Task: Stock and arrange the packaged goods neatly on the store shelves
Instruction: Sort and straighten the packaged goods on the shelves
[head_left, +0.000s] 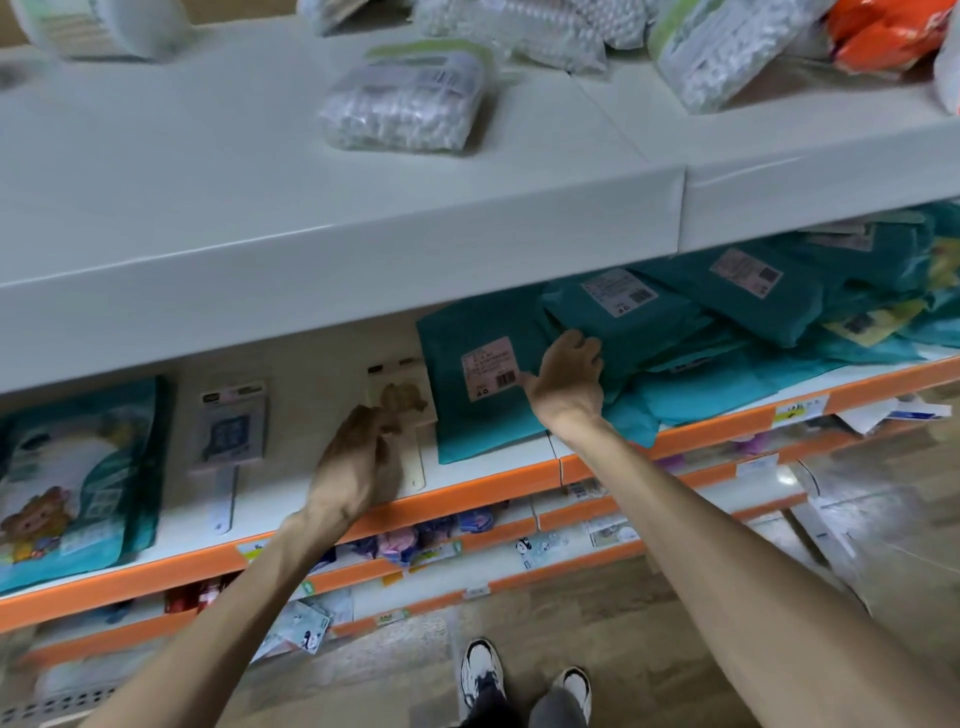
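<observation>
On the middle shelf (519, 478) a flat teal package (467, 415) with a white label lies beside a loose pile of teal packages (753, 301) to its right. My right hand (569, 379) rests on this pile, thumb spread left, and its fingers curl over the edge of one teal package (623, 322). My left hand (353, 462) is blurred and lies against a beige paddle-shaped card item (410, 415) standing at the back of the shelf. Whether it grips the item is unclear.
A grey paddle-shaped item (228, 431) and a teal diaper bag (78, 478) stand further left. The white top shelf (208, 218) carries clear bags of white goods (405, 104) and overhangs the middle shelf. Lower orange-edged shelves (467, 540) hold small packets. My shoes (483, 670) stand on the wood floor.
</observation>
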